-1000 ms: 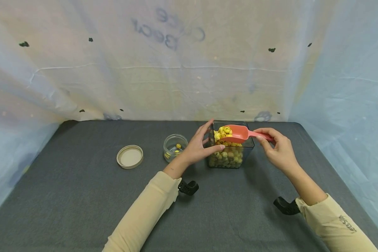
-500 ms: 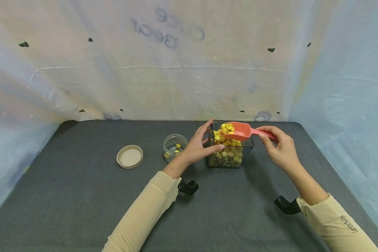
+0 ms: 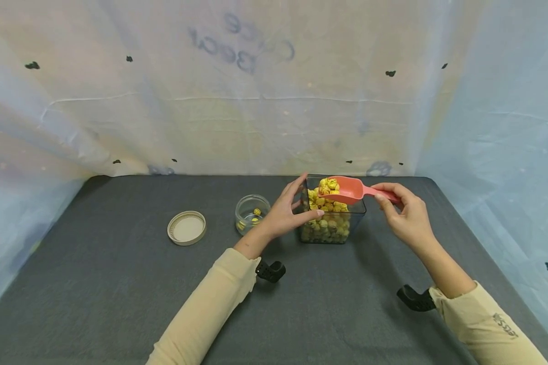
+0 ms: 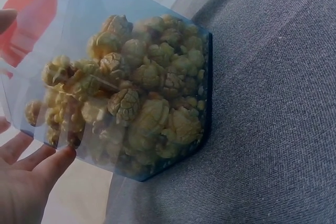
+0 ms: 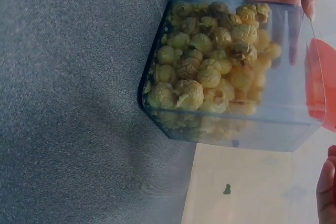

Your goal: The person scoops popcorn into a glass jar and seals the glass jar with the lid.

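Presently, the right hand (image 3: 406, 215) pinches a coral-pink plastic scoop (image 3: 349, 190) (yellow popcorn (image 3: 329, 186) inside) at the mouth of a clear, square plastic tub (image 3: 357, 219), which the left hand (image 3: 280, 218) holds, fingers (image 3: 296, 186) spread.

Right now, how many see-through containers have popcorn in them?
2: a round jar, just left of the left hand, and a square-topped tub, between that hand and the right hand. No others show.
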The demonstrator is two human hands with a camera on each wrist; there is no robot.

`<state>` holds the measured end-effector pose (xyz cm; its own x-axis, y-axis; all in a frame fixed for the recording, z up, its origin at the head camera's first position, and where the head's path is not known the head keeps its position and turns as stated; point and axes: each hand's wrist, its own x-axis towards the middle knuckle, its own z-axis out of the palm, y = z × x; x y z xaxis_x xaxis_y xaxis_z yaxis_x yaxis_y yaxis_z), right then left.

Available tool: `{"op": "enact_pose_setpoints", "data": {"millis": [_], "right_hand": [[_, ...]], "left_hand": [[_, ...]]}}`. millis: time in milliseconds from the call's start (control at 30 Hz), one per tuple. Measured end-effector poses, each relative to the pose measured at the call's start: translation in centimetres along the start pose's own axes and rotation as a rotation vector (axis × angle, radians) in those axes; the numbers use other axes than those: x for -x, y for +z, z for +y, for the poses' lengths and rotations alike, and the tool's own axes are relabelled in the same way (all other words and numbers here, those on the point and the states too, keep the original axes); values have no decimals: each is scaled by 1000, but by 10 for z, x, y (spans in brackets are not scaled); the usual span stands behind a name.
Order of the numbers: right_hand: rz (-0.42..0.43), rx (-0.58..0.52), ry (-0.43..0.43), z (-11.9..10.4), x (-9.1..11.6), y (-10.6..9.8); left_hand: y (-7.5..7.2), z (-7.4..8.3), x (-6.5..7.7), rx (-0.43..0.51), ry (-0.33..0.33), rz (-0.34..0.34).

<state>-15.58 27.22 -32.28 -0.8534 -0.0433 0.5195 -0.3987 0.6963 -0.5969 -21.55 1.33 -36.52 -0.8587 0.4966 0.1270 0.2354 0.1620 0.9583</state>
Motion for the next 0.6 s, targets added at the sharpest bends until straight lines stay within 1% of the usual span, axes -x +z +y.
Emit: {"op": "enact_pose_setpoints", "data": {"millis": [267, 433, 600], "right_hand": [[10, 10, -7, 3, 1, 0], [17, -19, -14, 1, 1, 0], [27, -42, -27, -2, 2, 1]], "left_hand": [[0, 1, 1, -30, -2, -1], [0, 2, 6, -103, 1, 28], [0, 2, 13, -156, 32, 55]]}}
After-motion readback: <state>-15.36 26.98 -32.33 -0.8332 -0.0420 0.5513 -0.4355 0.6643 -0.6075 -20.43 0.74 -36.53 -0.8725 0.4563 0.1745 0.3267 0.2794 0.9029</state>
